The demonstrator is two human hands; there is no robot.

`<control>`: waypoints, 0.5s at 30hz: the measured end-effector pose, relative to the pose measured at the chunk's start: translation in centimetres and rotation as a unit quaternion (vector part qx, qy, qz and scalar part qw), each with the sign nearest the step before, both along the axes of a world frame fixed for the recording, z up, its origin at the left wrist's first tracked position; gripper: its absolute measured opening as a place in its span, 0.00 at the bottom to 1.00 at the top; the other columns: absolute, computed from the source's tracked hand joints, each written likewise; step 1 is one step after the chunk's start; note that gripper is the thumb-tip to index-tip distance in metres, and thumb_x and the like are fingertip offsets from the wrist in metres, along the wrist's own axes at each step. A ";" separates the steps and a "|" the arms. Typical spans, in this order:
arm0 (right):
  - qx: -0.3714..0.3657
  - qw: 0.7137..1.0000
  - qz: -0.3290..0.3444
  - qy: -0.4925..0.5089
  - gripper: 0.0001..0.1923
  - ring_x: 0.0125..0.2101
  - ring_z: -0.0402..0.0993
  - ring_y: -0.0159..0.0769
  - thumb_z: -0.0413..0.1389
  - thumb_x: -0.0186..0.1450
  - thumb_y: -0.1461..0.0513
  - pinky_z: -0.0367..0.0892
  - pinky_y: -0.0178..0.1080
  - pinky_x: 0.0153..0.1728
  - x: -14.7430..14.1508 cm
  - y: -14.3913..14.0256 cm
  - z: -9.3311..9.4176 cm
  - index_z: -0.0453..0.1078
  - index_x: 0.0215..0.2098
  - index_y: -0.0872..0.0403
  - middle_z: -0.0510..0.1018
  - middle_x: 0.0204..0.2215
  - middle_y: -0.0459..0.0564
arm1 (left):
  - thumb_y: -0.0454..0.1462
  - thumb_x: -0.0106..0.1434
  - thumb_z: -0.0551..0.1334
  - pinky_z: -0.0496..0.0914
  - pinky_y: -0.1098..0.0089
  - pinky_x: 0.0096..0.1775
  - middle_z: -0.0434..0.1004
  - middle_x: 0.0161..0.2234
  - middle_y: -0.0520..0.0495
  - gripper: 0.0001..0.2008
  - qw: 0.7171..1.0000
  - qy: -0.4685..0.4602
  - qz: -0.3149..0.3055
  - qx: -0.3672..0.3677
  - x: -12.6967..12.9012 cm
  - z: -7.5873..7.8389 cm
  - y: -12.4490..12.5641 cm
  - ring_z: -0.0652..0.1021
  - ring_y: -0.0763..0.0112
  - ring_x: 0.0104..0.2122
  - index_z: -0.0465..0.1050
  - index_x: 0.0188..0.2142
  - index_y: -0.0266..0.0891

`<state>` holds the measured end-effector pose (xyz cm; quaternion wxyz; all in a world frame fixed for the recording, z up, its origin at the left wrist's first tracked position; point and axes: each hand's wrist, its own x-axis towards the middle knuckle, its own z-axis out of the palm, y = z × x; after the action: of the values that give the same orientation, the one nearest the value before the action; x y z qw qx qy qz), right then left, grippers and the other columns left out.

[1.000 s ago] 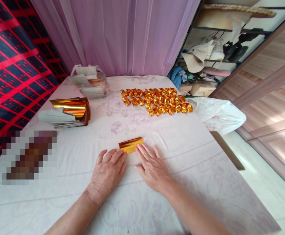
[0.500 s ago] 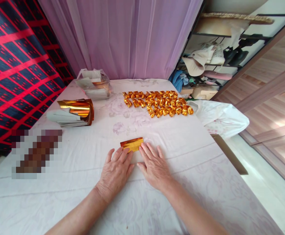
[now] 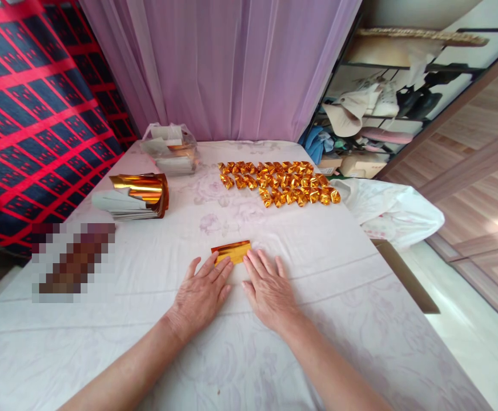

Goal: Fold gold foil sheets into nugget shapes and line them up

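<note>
A folded strip of gold foil paper [image 3: 231, 252] lies flat on the white floral cloth [image 3: 309, 274]. My left hand [image 3: 201, 295] rests palm down with its fingertips on the strip's near left edge. My right hand [image 3: 269, 290] lies flat beside it, fingertips at the strip's right end. Neither hand grips the strip; the fingers are spread and pressed to the cloth. Farther back, several small folded gold pieces [image 3: 278, 182] lie in rows. A stack of gold foil sheets [image 3: 135, 195], curled at the top, sits at the left.
A clear plastic bag of paper [image 3: 171, 148] stands at the back left. A white plastic bag [image 3: 390, 208] hangs off the table's right edge. A purple curtain [image 3: 232, 68] is behind, a red-patterned cloth [image 3: 26, 125] at the left, cluttered shelves [image 3: 373, 114] at the right. A blurred patch [image 3: 74, 262] lies at the left.
The view has shifted a little, so everything sits slightly lower and to the right. Both hands have edged closer together over the strip's near edge.
</note>
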<state>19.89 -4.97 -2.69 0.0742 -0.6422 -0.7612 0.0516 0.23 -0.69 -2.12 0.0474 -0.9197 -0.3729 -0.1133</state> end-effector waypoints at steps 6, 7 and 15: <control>-0.002 1.000 -0.003 -0.001 0.27 0.68 0.45 0.46 0.44 0.72 0.55 0.45 0.60 0.64 0.0 0.0 0.1 0.55 0.68 0.54 0.54 0.68 0.51 | 0.42 0.73 0.46 0.55 0.50 0.60 0.71 0.59 0.48 0.22 1.000 -0.001 0.014 0.005 -1.8 -0.2 -0.4 0.66 0.56 0.62 0.68 0.60 0.44; -0.002 1.000 -0.003 -0.001 0.28 0.68 0.45 0.47 0.44 0.72 0.55 0.45 0.60 0.64 0.0 0.0 0.0 0.55 0.68 0.54 0.53 0.68 0.50 | 0.42 0.73 0.46 0.55 0.50 0.60 0.71 0.59 0.49 0.22 1.000 0.000 0.015 0.006 -2.0 -0.2 -0.5 0.66 0.56 0.62 0.68 0.60 0.44; 0.011 1.000 0.001 0.001 0.28 0.69 0.43 0.46 0.44 0.72 0.54 0.41 0.61 0.65 -0.2 0.0 0.2 0.55 0.68 0.56 0.52 0.69 0.52 | 0.41 0.72 0.47 0.56 0.49 0.58 0.71 0.59 0.50 0.21 1.000 -0.008 0.027 0.010 -1.8 0.0 -0.6 0.68 0.54 0.61 0.70 0.58 0.43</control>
<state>19.73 -4.93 -2.49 0.0822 -0.6409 -0.7620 0.0440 -1.61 -1.31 -2.16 0.0571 -0.9078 -0.3968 -0.1231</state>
